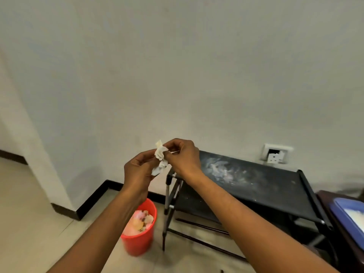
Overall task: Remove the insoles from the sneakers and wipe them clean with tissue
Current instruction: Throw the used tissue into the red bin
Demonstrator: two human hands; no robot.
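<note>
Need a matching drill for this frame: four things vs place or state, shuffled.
1 tissue
2 red bin
3 black rack
4 wall socket

A mounted on the wall
B pinched by left hand and right hand
C on the floor, rubbish inside
D top smeared with white dust

Pairs: 1-B, 2-C, 3-D, 4-A

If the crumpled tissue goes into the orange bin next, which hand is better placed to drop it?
Probably the left hand. Both hands pinch the tissue, but the orange bin stands below the left forearm; the right hand is nearer the black rack.
</note>
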